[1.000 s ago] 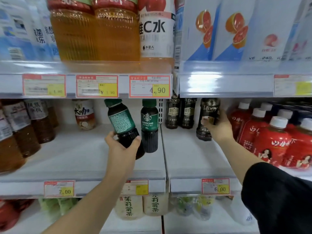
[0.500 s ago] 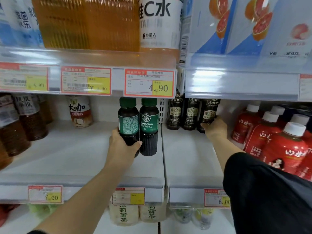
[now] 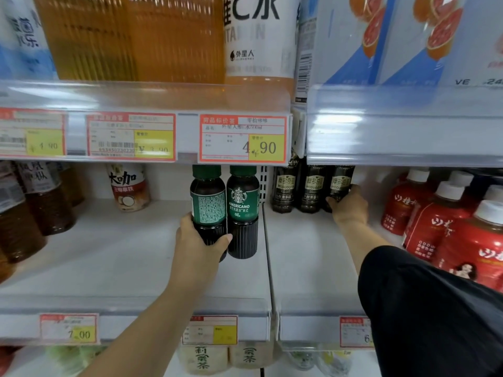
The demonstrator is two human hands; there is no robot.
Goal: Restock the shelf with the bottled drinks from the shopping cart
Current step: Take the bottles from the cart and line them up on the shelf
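Bottled coffee with a green label [image 3: 208,210] stands upright on the white middle shelf [image 3: 109,262], gripped low on its dark ribbed base by the left hand [image 3: 200,244], whose fingers [image 3: 187,224] and thumb wrap round it. Its printed back label faces outward. Just beside it on the right, touching or nearly so, stands a matching Starbucks Americano bottle [image 3: 242,213] with its logo facing front. Across the shelf divider, the right hand [image 3: 348,204] reaches deep to the back, fingers closed on a dark Moduoqiya coffee bottle [image 3: 340,186], the rightmost in a row with two more of the same kind [image 3: 298,189]. A black sleeve [image 3: 435,308] covers the right upper arm. Red bottles with white caps [image 3: 446,221] crowd the far right of the shelf; brown tea bottles [image 3: 40,205] and a coconut latte bottle [image 3: 128,186] stand at the left. Price tags [image 3: 243,138] line the shelf edge above, beneath large amber bottles [image 3: 130,36].
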